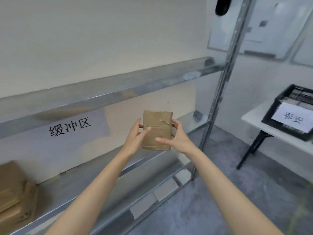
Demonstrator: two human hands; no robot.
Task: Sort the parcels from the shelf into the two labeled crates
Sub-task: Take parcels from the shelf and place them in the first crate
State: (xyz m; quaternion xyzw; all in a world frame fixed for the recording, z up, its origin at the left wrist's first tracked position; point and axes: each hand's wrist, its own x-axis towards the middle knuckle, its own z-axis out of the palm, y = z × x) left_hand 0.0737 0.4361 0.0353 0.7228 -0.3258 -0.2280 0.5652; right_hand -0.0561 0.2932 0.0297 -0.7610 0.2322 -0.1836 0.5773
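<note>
Ideally, with the parcel [156, 131] held upright just in front of the shelf [55, 189], left grip [135, 134] and right grip [176, 138] each clasping a side edge, turn it to find its address before heading for the crate [271, 114] right of the shelf.

The black crate [279, 99] and stacked shelf parcels [11, 192] run off frame.

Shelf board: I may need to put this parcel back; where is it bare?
The shelf board is bare from the stacked parcels at its left end across toward the right post, under the wall sign. Crowded only at that left end.
</note>
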